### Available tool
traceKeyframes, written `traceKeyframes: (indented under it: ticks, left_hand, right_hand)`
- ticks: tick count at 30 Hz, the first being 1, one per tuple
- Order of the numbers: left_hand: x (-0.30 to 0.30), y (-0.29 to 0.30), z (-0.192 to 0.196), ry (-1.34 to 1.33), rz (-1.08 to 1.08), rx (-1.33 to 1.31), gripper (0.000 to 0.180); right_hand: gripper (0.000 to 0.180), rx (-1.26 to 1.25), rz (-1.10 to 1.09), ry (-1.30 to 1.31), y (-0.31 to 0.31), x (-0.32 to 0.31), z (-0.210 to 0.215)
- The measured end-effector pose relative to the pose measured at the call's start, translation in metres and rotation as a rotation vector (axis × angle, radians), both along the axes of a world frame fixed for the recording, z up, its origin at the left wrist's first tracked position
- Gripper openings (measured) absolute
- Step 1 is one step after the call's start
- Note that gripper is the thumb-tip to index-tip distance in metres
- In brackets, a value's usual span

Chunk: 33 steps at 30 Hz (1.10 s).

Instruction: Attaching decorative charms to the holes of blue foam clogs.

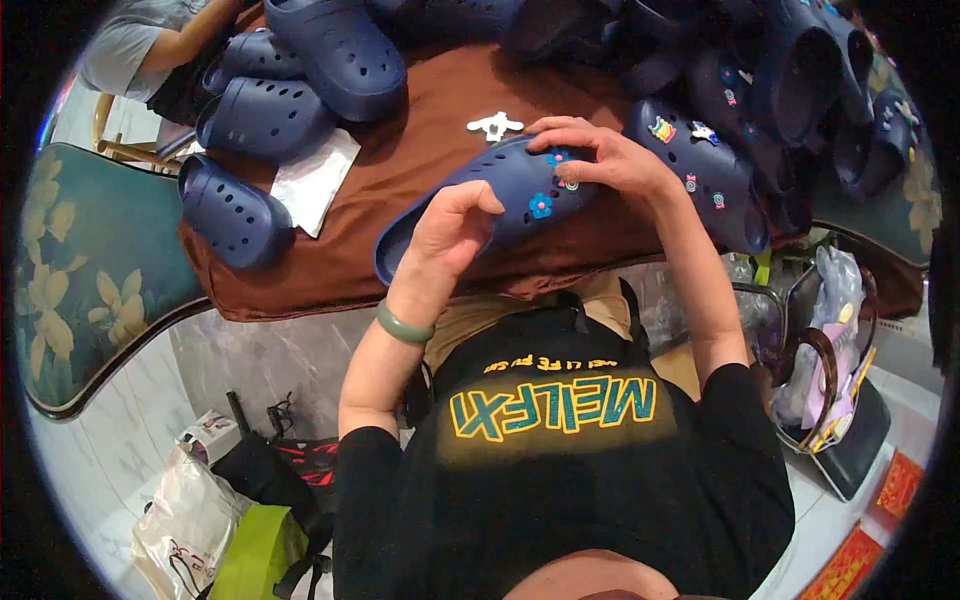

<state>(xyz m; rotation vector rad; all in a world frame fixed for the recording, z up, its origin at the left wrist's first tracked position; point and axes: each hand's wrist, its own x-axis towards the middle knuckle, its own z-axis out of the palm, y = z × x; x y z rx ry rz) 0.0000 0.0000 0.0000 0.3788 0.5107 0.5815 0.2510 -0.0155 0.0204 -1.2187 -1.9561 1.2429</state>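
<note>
A navy-blue foam clog with holes in its upper lies across the table in front of me. Blue flower charms and a small round swirl charm sit in its holes. My left hand, with a green bangle at the wrist, is closed at the clog's near side; its curled fingers are partly hidden. Over the toe end reaches my right hand, thumb by the charms and fingers on the far edge, gripping the clog. Just beyond the clog lies a white figure-shaped charm, touched by neither hand.
A decorated clog stands right of my right hand, with more piled behind it. Plain clogs and a white packet lie at left on the brown cloth. Another person's arm shows far left. Bags stand below.
</note>
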Motion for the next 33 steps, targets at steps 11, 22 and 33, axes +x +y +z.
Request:
traceKeyframes:
  ticks: [11,22,33]
  left_hand:
    - [-0.001,0.006,-0.009,0.039,0.055,-0.019,0.044]
    - [0.006,0.005,0.000,0.035,0.000,-0.094,0.025]
    - [0.004,0.003,-0.004,-0.016,0.027,-0.076,0.026]
  right_hand:
    - [0.021,0.192,-0.344,-0.140,-0.006,-0.027,-0.003]
    - [0.029,0.053,-0.625,-0.030,0.010,-0.026,-0.030]
    - [0.036,0.274,-0.148,-0.019,-0.023,-0.002,0.001]
